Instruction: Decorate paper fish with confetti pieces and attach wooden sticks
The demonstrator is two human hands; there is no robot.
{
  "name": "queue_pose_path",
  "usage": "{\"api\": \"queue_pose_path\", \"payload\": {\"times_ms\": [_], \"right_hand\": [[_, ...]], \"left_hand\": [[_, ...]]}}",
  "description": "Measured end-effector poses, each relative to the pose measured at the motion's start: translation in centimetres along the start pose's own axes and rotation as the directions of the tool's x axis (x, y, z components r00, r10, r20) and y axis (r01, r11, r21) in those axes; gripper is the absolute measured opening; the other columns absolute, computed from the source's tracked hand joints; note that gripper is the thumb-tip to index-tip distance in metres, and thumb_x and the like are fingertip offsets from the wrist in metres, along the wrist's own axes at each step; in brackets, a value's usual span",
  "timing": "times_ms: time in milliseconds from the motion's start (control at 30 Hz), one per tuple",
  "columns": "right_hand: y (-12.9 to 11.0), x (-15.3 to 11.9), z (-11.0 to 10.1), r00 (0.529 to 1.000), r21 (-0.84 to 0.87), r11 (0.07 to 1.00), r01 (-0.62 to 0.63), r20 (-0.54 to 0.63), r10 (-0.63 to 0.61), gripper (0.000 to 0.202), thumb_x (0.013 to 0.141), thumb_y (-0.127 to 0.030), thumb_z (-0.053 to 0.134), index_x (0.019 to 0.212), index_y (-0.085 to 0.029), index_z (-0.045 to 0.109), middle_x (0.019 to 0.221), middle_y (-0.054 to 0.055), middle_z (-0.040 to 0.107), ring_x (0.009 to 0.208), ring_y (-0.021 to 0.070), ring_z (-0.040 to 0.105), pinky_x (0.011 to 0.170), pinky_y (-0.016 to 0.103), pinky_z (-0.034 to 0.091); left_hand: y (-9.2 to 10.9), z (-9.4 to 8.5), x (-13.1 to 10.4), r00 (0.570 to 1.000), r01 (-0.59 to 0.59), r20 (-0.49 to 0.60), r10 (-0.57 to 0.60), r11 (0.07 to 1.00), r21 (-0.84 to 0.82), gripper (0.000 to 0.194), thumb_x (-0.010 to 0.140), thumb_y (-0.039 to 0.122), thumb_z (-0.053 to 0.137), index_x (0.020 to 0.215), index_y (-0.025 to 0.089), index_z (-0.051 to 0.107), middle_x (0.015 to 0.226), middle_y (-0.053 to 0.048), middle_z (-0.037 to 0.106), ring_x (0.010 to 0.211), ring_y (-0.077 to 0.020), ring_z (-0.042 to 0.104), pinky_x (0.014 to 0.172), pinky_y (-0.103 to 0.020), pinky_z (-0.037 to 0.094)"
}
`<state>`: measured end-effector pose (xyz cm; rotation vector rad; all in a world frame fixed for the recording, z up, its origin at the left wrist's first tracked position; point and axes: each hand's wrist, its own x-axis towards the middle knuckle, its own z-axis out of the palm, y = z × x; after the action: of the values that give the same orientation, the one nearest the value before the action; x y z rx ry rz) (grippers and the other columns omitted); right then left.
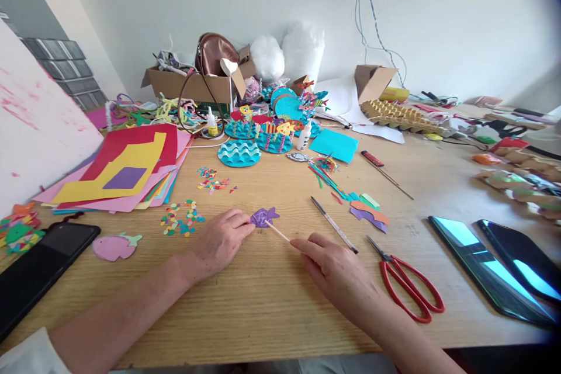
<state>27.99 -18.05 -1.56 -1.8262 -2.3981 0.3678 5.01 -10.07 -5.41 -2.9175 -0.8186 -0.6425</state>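
Observation:
A small purple paper fish (262, 218) lies flat on the table with a glossy, wet-looking smear on it. My left hand (223, 239) pinches the fish's left end between closed fingers. Between thumb and fingers, my right hand (331, 263) grips a thin pale stick (279, 231), its tip touching the fish. Left of my left hand are scattered round confetti dots (182, 219) and a pink paper fish (115, 246). Close to my right hand lie a pen (333, 224) and red-handled scissors (407, 283).
Coloured paper sheets (127, 169) are stacked at left, beside a black phone (48, 263). Two more phones (477, 263) lie at right. Glue bottles (304, 135), a wavy turquoise disc (239, 153), paper scraps (368, 213) and a cutter knife (372, 158) sit farther back, before a cardboard box (193, 83).

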Motion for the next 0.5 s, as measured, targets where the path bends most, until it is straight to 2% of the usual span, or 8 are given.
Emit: {"api": "queue_pose_path", "payload": {"times_ms": [300, 500], "right_hand": [[-0.01, 0.68, 0.07, 1.000, -0.031, 1.000, -0.002, -0.004, 0.002, 0.038, 0.083, -0.010, 0.037, 0.110, -0.025, 0.059, 0.089, 0.004, 0.062, 0.074, 0.0136, 0.060, 0.060, 0.022, 0.036], [-0.89, 0.71, 0.06, 1.000, -0.014, 0.999, 0.029, 0.012, -0.029, 0.036, 0.083, -0.010, 0.038, 0.108, -0.026, 0.059, 0.088, 0.003, 0.062, 0.073, 0.0132, 0.060, 0.059, 0.021, 0.036]], "left_hand": [[-0.03, 0.14, -0.02, 1.000, -0.002, 0.006, 0.002, 1.000, 0.006, 0.028, 0.081, 0.003, 0.039, 0.098, 0.015, 0.059, 0.098, -0.007, 0.060, 0.092, -0.0186, 0.050, 0.082, -0.033, 0.046], [0.06, -0.02, 0.06, 1.000, 0.010, 0.021, -0.010, 1.000, -0.004, 0.028, 0.081, 0.004, 0.040, 0.099, 0.014, 0.058, 0.099, -0.006, 0.059, 0.094, -0.0188, 0.049, 0.084, -0.032, 0.045]]}}
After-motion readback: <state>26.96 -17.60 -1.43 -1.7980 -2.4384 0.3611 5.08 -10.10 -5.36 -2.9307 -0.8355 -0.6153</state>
